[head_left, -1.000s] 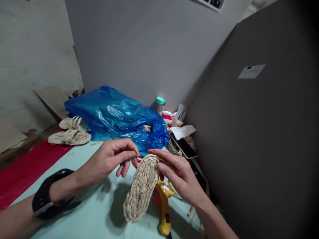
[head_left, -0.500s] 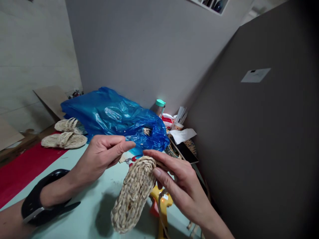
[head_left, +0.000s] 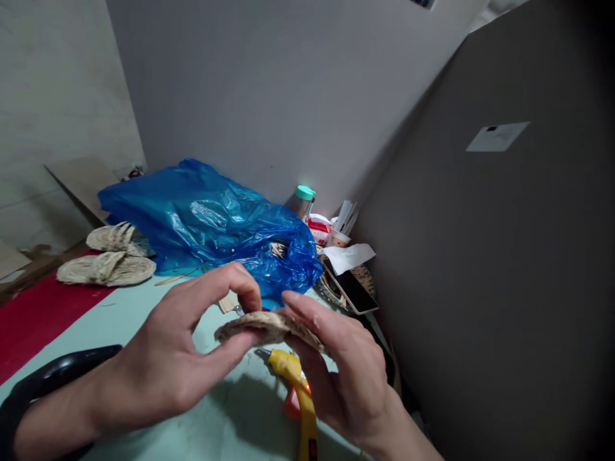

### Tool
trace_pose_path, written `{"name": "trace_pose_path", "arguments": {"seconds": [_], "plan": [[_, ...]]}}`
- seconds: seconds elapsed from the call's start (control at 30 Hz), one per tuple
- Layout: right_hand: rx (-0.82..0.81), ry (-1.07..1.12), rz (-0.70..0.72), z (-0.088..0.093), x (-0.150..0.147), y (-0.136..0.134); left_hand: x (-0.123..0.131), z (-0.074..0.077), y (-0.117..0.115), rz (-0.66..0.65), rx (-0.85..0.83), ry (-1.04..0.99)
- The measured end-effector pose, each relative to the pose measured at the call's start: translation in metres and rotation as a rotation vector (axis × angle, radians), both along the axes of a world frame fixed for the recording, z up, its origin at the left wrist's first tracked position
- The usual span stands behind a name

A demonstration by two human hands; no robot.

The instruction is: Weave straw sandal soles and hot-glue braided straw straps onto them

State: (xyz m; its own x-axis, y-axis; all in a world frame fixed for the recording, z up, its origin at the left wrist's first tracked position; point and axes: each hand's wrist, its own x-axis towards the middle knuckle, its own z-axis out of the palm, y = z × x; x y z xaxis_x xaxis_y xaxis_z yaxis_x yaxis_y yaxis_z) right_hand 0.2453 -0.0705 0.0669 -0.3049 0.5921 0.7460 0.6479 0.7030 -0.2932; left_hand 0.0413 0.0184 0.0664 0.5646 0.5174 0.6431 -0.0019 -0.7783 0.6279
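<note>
Between my two hands is a braided straw sole (head_left: 271, 323), turned nearly edge-on so that its broad face hardly shows. My left hand (head_left: 192, 339) pinches its left part, thumb below and bent fingers above. On the other end my right hand (head_left: 343, 358) has its fingers over the top edge, with its thumb side partly hidden. Beneath the sole, a yellow glue gun (head_left: 289, 368) with an orange-red trigger lies on the pale green tabletop (head_left: 230, 416). Pliers or a similar metal tool (head_left: 237, 310) lie mostly hidden behind the sole.
A large blue plastic bag (head_left: 211, 218) covers the back of the table. Two woven straw slippers (head_left: 108, 267) rest at the left, by a red cloth (head_left: 52, 307). Behind at right are a green-lidded bottle (head_left: 303, 200), a paper cup (head_left: 339, 239) and a phone (head_left: 353, 291). Grey panels enclose the back and right.
The sole has tipped from face-up to nearly edge-on. My left hand, apart from it before, has moved right and now grips it. The glue gun shows more fully.
</note>
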Motion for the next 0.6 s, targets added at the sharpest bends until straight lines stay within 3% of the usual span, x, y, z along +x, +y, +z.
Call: {"name": "trace_pose_path", "arguments": {"seconds": [0.13,0.23,0.3,0.43,0.6], "plan": [[-0.136,0.016,0.075,-0.002,0.003,0.003,-0.003,0.004,-0.003,0.024,0.364,-0.015],[-0.222,0.021,0.087,0.002,0.007,0.004,-0.003,0.004,-0.002,0.077,0.542,-0.008],[-0.259,0.079,0.09,0.007,0.008,0.002,-0.006,0.004,0.001,0.103,0.594,-0.007],[-0.169,0.193,0.111,0.015,0.004,-0.003,-0.014,0.005,0.008,0.078,0.689,0.09],[-0.049,0.147,0.116,0.018,-0.004,-0.004,-0.02,0.006,0.013,0.026,0.726,0.086]]}}
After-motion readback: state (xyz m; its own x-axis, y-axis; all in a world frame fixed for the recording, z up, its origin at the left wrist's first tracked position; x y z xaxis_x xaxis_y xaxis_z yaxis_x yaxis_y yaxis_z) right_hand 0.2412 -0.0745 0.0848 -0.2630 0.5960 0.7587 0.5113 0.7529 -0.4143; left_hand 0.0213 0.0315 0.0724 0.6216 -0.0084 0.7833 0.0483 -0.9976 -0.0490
